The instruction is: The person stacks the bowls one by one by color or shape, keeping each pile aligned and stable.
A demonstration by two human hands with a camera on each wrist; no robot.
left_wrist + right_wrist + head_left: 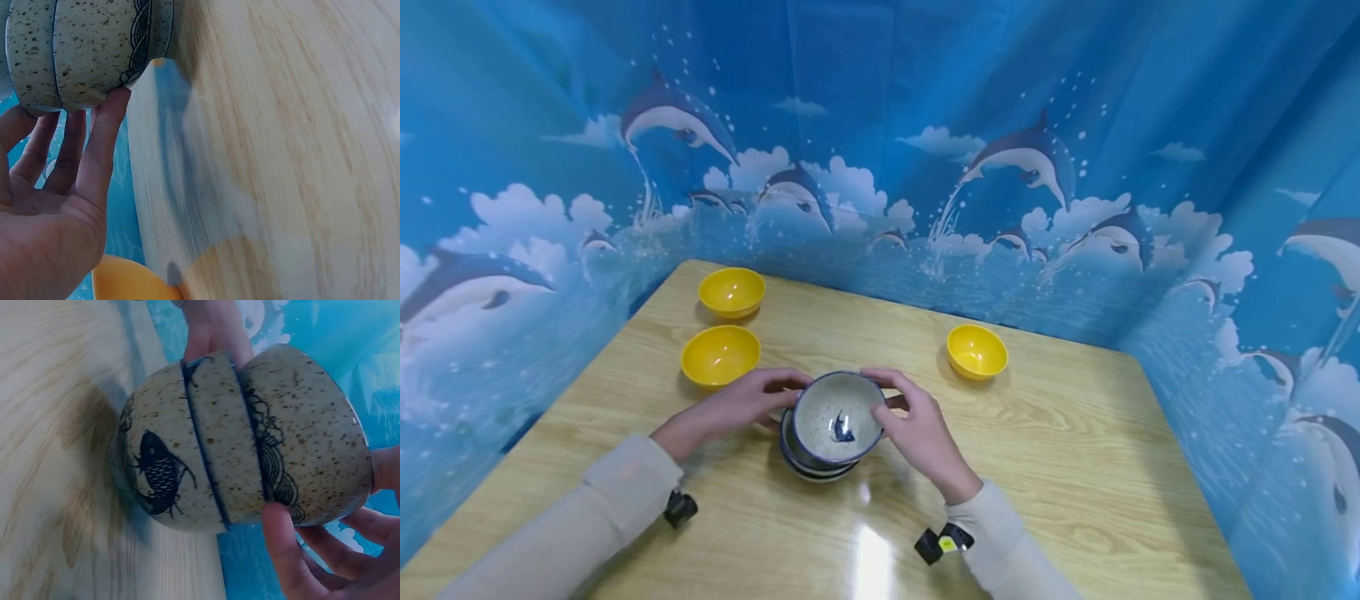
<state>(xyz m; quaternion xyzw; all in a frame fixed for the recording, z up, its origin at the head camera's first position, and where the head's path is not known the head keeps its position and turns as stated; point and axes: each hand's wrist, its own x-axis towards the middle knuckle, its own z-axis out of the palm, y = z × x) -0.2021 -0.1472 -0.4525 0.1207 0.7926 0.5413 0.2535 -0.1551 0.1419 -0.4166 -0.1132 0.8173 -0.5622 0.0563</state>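
A stack of speckled grey bowls stands on the wooden table, the top bowl (pixel 838 417) blue-rimmed with a dark motif inside. It sits askew over the lower bowls (pixel 808 467). In the right wrist view a dark fish decorates the lowest visible bowl (pixel 162 456), and wave patterns mark the top one. My right hand (pixel 921 425) grips the top bowl at its right side, thumb by the rim. From the left, my left hand (pixel 752 400) holds the stack; in the left wrist view its thumb and fingertips touch the speckled sides (pixel 94 50).
Two yellow bowls (pixel 721 356) stand at the table's left, one behind the other. Another yellow bowl (pixel 977 352) is at the back right. A blue dolphin-print curtain (pixel 880 250) hangs along the far and side edges of the wooden table (pixel 1060 467).
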